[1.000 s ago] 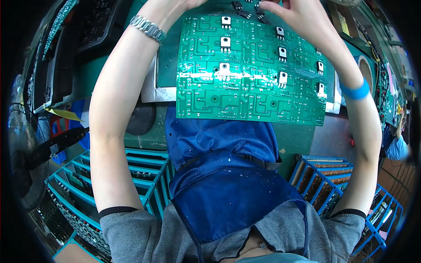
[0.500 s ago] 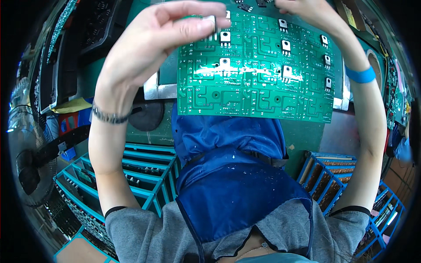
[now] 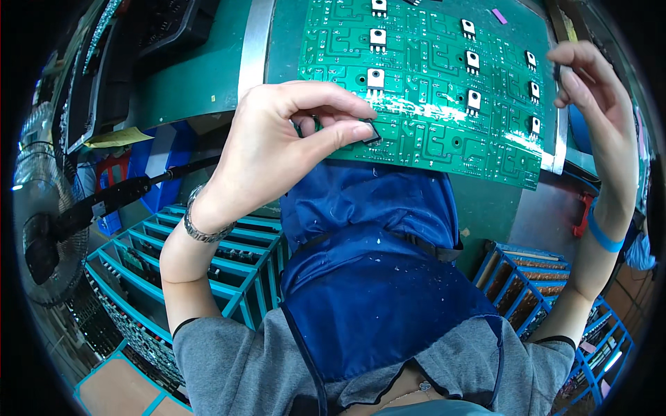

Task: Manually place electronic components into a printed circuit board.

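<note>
A large green circuit board (image 3: 423, 149) lies across the front edge of the bench. Several black transistors (image 3: 375, 80) with pale metal faces stand on it in columns. My left hand (image 3: 274, 135) reaches over the board's near left part, thumb and forefinger pinching a transistor (image 3: 373, 132) at the board's surface, below the left column. Whether its legs are in the board cannot be seen. My right hand (image 3: 600, 104) is raised beside the board's right edge, fingers bent, with a small dark part (image 3: 556, 71) between thumb and fingers, mostly hidden.
Black bins (image 3: 173, 31) stand at the far left of the green bench (image 3: 187, 90). A fan (image 3: 52, 229) is at the left. Slotted racks (image 3: 201, 263) hold boards at my left, and blue racks (image 3: 520, 270) stand at my right. A pink strip (image 3: 499, 16) lies behind the board.
My left hand has come down and nearer with the transistor, to the board's near left part. My right hand has moved from the far side to beside the board's right edge.
</note>
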`<state>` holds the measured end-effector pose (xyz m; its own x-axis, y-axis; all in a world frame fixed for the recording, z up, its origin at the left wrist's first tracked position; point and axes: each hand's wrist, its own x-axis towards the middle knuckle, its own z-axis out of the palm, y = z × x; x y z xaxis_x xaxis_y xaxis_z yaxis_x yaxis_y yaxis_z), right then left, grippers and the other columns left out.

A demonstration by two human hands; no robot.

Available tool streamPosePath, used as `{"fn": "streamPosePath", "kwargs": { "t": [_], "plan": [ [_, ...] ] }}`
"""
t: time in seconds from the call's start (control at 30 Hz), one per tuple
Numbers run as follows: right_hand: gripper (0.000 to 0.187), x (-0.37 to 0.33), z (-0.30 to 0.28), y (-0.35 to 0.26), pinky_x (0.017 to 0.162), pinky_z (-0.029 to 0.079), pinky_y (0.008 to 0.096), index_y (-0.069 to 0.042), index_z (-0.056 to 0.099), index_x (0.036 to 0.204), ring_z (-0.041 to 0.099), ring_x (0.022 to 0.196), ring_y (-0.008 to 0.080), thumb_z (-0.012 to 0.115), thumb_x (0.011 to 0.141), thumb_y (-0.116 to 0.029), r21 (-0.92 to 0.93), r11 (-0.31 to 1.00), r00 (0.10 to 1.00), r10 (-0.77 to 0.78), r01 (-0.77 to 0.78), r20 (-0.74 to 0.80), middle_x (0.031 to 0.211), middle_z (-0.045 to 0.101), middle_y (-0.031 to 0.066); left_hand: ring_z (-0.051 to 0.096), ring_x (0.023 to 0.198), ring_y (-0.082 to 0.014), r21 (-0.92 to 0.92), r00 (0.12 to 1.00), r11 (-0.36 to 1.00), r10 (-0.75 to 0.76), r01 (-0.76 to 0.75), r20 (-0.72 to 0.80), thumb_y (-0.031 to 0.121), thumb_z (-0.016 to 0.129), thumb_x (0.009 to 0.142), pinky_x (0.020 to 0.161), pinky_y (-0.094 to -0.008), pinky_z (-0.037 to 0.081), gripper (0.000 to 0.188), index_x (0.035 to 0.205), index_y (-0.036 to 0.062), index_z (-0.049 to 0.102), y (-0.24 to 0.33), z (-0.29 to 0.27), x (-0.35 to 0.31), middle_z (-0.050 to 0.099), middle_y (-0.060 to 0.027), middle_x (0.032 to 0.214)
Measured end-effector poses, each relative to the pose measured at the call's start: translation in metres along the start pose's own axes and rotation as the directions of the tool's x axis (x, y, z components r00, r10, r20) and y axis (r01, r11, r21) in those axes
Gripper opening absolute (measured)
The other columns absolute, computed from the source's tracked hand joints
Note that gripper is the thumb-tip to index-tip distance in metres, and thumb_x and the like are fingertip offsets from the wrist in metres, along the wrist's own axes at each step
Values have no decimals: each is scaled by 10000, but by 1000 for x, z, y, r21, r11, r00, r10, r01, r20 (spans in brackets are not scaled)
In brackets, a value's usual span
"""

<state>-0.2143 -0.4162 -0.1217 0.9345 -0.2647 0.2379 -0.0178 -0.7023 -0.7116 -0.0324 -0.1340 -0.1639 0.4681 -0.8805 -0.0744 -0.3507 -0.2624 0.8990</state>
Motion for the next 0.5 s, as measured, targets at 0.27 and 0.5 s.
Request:
{"fn": "streamPosePath", "kwargs": {
  "t": [0.27, 0.5],
  "plan": [
    [270, -15, -21, -2, 734, 452, 214, 6, 618, 1136, 543, 817, 75, 644, 958, -196, 192, 942, 958, 255, -276, 130, 1017, 611, 33, 474, 636, -16, 159, 981, 969, 191, -187, -13, 52, 764, 823, 530, -181, 342, 112, 934, 63, 780, 1, 6, 14, 694, -10, 843],
    [247, -19, -16, -5, 712, 456, 216, 13, 618, 1121, 540, 791, 76, 641, 957, -171, 217, 941, 964, 239, -259, 118, 992, 601, 33, 470, 641, -28, 222, 989, 964, 140, -145, 39, 88, 776, 818, 529, -192, 325, 109, 924, 63, 780, 5, 3, 21, 692, -4, 829]
  ]
}}
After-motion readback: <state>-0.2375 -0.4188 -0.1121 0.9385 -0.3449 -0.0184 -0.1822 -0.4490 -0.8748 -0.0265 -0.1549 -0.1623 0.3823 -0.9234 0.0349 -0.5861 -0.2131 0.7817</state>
